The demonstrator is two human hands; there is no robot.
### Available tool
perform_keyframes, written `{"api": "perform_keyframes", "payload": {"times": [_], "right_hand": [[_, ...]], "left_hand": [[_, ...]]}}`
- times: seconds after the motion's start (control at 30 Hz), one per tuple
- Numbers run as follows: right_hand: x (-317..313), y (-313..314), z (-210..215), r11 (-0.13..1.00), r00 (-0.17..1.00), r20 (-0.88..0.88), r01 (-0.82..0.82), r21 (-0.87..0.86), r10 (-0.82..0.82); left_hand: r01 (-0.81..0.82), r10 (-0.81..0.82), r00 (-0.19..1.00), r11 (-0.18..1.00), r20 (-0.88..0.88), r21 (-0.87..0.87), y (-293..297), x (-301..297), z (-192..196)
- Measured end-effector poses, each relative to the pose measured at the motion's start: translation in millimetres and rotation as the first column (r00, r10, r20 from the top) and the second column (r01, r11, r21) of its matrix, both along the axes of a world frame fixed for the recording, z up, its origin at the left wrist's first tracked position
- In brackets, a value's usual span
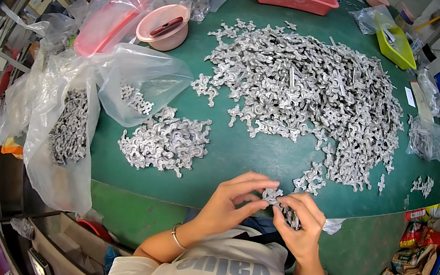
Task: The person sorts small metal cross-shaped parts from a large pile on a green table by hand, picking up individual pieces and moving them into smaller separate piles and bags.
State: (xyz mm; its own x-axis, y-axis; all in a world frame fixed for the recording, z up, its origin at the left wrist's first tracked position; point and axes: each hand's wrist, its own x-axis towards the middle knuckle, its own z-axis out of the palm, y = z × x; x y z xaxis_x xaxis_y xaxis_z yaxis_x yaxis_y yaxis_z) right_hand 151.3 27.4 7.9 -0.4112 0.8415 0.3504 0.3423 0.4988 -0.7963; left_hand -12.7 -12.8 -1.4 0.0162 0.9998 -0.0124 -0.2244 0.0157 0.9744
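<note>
At the table's near edge my left hand (225, 206) pinches a small grey metal casting (272, 195) between thumb and fingertips. My right hand (306, 232) touches the same piece with thumb and forefinger, its other fingers curled round several more metal castings (292, 219) in the palm. Just beyond the right hand lies a loose cluster of castings (311, 178), joining a broad heap (308, 88) that spreads over the table's middle and right. A smaller pile (164, 143) sits to the left of my hands. The exact shape of the held pieces is partly hidden by fingers.
On the green table (238, 166) a clear plastic bag (85, 173) of castings hangs over the left edge. Behind it stand a pink bowl (157, 40) with a red-handled tool and a pink lid-like tray (109, 22). Farther back are a red basin (290, 0) and a yellow-green basket (397, 53).
</note>
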Motion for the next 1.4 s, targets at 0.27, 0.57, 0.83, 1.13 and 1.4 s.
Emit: {"api": "perform_keyframes", "payload": {"times": [0.27, 0.57, 0.83, 1.13, 1.4], "right_hand": [[1, -1, -1, 0.997, 0.996, -0.092, -0.009, -0.081, 0.002], [5, -3, -9, 0.962, 0.970, -0.244, -0.051, -0.267, -0.016], [4, -4, -8, 0.776, 0.932, -0.337, -0.116, -0.619, -0.130], [2, -5, -9, 0.734, 0.884, -0.441, -0.197, -0.650, -0.153], [3, -7, -11, 0.777, 0.871, -0.478, -0.220, -0.589, -0.116]], "left_hand": [[-0.045, 0.046, 0.997, 0.999, 0.069, -0.013, -3, -2, -4], [-0.031, 0.037, 0.995, 0.997, 0.092, -0.069, -6, -7, 2], [-0.020, 0.098, 0.963, 0.954, 0.249, -0.298, -4, -4, 0], [0.003, 0.095, 0.950, 0.949, 0.296, -0.314, -4, -4, -1], [0.001, 0.097, 0.947, 0.952, 0.305, -0.307, -4, -4, 0]]}}
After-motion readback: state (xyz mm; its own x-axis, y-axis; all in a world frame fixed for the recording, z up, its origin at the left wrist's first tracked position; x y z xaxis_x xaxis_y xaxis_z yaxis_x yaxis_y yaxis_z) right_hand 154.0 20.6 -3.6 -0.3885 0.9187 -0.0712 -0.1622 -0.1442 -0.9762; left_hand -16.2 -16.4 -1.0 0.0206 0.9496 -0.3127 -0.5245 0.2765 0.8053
